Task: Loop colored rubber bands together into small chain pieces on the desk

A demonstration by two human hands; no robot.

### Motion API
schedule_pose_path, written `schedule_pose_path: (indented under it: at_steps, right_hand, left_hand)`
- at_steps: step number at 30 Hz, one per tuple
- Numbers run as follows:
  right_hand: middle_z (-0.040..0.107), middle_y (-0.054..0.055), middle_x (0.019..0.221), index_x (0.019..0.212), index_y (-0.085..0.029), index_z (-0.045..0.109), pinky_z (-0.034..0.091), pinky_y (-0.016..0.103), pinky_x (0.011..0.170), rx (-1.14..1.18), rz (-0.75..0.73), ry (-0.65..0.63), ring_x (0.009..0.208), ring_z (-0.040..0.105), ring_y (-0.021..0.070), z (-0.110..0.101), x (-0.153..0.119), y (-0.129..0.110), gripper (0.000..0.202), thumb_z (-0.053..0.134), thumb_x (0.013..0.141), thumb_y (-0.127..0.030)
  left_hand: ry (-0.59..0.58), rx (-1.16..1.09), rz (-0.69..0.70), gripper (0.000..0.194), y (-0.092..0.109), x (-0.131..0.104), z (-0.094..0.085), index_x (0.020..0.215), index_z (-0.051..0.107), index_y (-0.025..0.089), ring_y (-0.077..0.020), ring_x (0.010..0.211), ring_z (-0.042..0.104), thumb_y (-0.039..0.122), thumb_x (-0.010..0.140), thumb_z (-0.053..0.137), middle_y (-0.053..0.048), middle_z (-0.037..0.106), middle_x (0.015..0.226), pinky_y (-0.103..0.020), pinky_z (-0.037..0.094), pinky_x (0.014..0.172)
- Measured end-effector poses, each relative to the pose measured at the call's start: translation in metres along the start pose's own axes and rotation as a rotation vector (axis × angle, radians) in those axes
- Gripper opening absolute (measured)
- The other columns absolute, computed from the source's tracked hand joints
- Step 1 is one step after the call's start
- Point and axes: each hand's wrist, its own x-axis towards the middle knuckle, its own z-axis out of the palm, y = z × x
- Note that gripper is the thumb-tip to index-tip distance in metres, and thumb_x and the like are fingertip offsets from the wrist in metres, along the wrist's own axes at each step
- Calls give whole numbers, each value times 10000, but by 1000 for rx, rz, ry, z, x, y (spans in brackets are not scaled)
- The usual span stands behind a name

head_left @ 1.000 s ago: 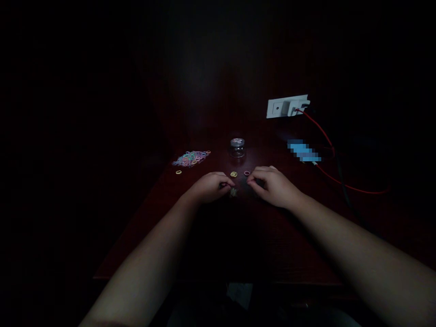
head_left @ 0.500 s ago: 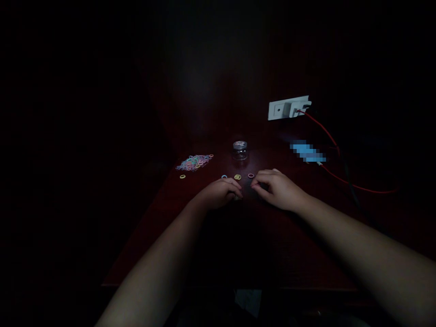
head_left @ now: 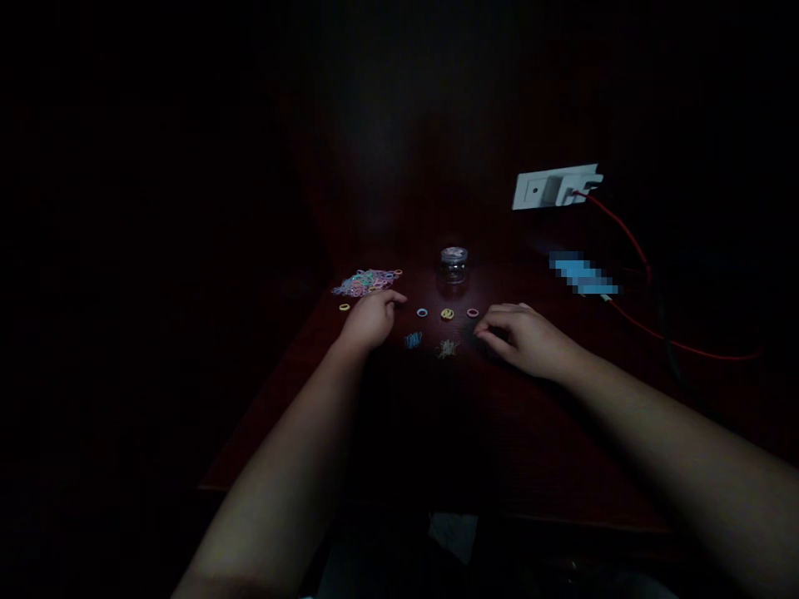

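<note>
L hand (head_left: pixel 370 321) nr mixed bands (head_left: pixel 367 284); R hand (head_left: pixel 523 336) nr pink band (head_left: pixel 473 315)

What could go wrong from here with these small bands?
1. The left hand is close to the mixed heap of bands, so a careless brush might scatter it.
2. The blue bunch and the pale bunch lie apart but near each other; a sweeping hand could mix them.
3. The scene is very dim, so similar band colours might be confused.
</note>
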Motion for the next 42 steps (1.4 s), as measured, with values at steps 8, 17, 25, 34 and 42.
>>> schedule_pose_path:
  at_steps: [8, 17, 25, 34, 42]
  right_hand:
    - [666, 51, 892, 869, -204, 663, 387, 351, 779, -38, 30, -29, 855, 600, 200, -1, 0, -3, 145, 519, 873, -211]
    - [670, 57, 931, 889, -204, 656, 381, 352, 784, -21, 46, -39, 912, 598, 208, -2, -1, -5, 166, 494, 900, -238]
    - [669, 61, 934, 892, -197, 664, 390, 348, 811, -5, 64, -56, 903, 600, 205, -4, -1, -7, 172, 496, 896, -234]
    - [664, 53, 921, 897, -210, 654, 394, 353, 802, -20, 72, -54, 878, 596, 203, -2, -2, -1, 161, 496, 889, -235]
    - [665, 54, 917, 907, -211, 646, 399, 358, 808, -6, 45, -45, 866, 600, 202, -2, -3, -1, 174, 481, 909, -265]
  left_hand:
    - [-1, 211, -418, 336, -67, -5, -9, 1112, 681, 198, -237, 1026, 640, 229, 864, 457, -91, 698, 1117, -347, 466, 955]
    - [-50, 309, -378, 426, -56, 16, 19, 1275, 590, 250, -329, 1252, 453, 351, 891, 438, -78, 519, 1391, -472, 376, 1049]
    - [31, 256, -468, 415, -68, 17, 16, 1243, 593, 187, -342, 1251, 456, 277, 852, 488, -138, 527, 1358, -467, 388, 1038]
    - [409, 36, -450, 361, -95, 11, -12, 1165, 555, 124, -192, 1086, 595, 89, 848, 389, -122, 622, 1191, -303, 464, 951]
    - [83, 144, -550, 315, -114, 4, -22, 1020, 680, 228, -227, 946, 652, 112, 754, 556, -75, 697, 1070, -316, 473, 878]
